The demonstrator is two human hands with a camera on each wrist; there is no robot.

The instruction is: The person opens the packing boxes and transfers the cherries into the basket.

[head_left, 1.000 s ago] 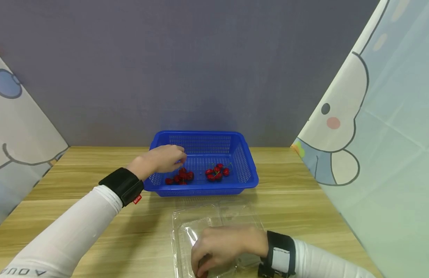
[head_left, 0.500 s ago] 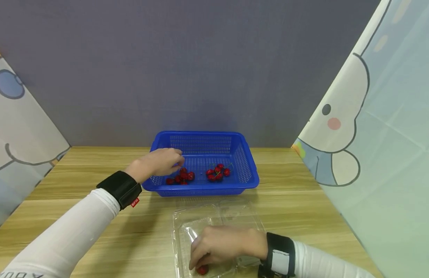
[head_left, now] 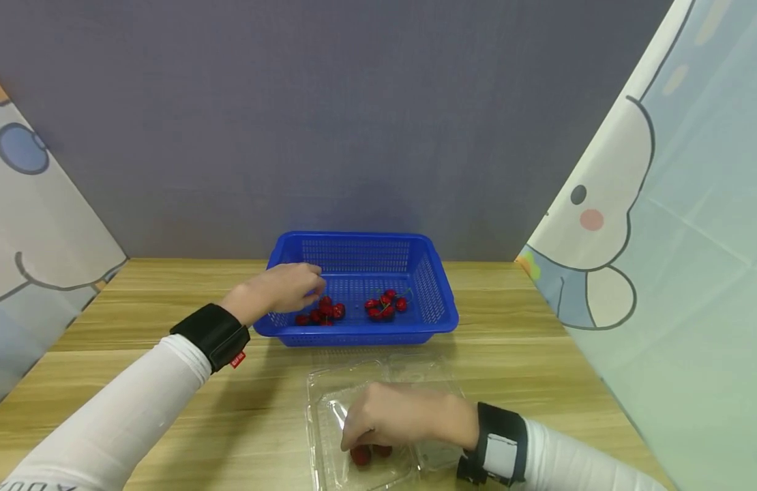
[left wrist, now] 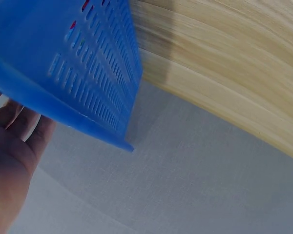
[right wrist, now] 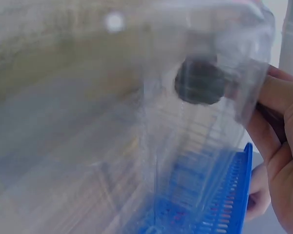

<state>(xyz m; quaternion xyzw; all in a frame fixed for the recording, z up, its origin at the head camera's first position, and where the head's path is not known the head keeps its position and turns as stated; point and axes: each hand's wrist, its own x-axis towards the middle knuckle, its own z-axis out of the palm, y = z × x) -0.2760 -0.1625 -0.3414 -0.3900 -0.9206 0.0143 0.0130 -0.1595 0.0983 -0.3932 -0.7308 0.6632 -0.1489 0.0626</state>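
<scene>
My left hand (head_left: 292, 288) hovers above the left side of a blue plastic basket (head_left: 436, 332), fingers loosely bent over several dark red round berries (head_left: 326, 310). Its fingers (left wrist: 27, 124) show past the basket rim in the left wrist view, partly hidden. Low over a clear plastic clamshell box (head_left: 314, 423), my right hand (head_left: 391, 414) has curled fingers, with one dark red berry (head_left: 361, 455) at the fingertips and a second (head_left: 382, 450) under the palm. The right wrist view looks through the box's blurred plastic at a dark bumpy berry (right wrist: 200, 80).
Several cherries with stems (head_left: 387, 307) lie in the basket's middle. The box's lid (head_left: 424, 372) is folded out to the right on the wooden table (head_left: 526, 368). A grey wall (head_left: 378, 136) stands behind, with printed cloth panels (head_left: 599, 239) on both sides.
My right hand has moved slightly away from me inside the box, and the berry at its fingertips has shifted the same way. A second berry now shows. The left hand has drawn slightly back.
</scene>
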